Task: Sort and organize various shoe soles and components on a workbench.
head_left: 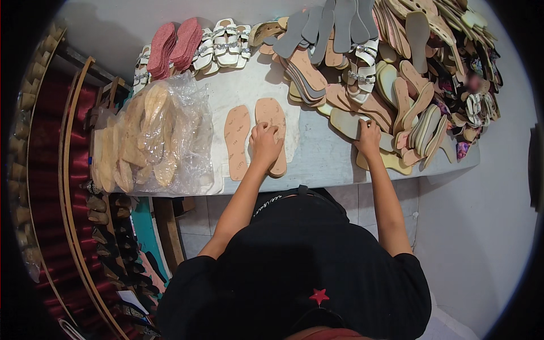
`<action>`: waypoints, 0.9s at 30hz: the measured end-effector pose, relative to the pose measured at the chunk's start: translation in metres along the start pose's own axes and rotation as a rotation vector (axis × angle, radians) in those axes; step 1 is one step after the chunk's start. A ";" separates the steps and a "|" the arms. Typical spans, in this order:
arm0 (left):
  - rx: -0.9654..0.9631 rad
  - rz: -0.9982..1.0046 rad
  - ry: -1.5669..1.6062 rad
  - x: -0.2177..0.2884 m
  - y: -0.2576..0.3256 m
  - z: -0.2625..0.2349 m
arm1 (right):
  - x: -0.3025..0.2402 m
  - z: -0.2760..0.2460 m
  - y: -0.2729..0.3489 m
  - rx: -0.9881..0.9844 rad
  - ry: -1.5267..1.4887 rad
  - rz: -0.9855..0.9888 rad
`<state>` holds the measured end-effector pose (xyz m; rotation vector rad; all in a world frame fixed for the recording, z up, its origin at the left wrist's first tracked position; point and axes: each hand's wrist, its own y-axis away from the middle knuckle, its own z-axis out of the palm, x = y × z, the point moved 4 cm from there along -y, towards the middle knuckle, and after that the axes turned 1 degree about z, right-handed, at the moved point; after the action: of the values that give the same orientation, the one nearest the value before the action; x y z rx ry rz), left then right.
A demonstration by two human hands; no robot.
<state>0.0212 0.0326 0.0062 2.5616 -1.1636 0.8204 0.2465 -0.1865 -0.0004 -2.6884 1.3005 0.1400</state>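
Observation:
Two tan printed insoles lie side by side on the table, the left insole (pixel 236 139) flat and untouched. My left hand (pixel 266 143) rests on the right insole (pixel 270 109), its fingers bent and slightly apart on the surface. Over at the pile, my right hand (pixel 369 137) has its fingers closed at the end of a pale grey insole (pixel 344 123). A small dark spot shows by those fingertips, too small to name. Just below that hand lies a yellowish insole (pixel 391 162) near the table's front edge.
A clear plastic bag (pixel 164 130) of pale shoe soles fills the table's left end. Behind stand red sole stacks (pixel 184 45) and white sandals (pixel 225 42). Grey soles (pixel 345 25) and heaped insoles (pixel 419 102) crowd the right. A shoe rack (pixel 73 170) stands at far left.

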 end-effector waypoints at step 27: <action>0.096 -0.332 1.170 -0.063 0.027 -0.025 | -0.247 0.024 0.013 -0.596 -1.547 0.137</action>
<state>-0.0425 0.0640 -0.0096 1.6556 -0.3113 1.8698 0.0829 0.0007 0.0123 -1.6631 0.8300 2.2566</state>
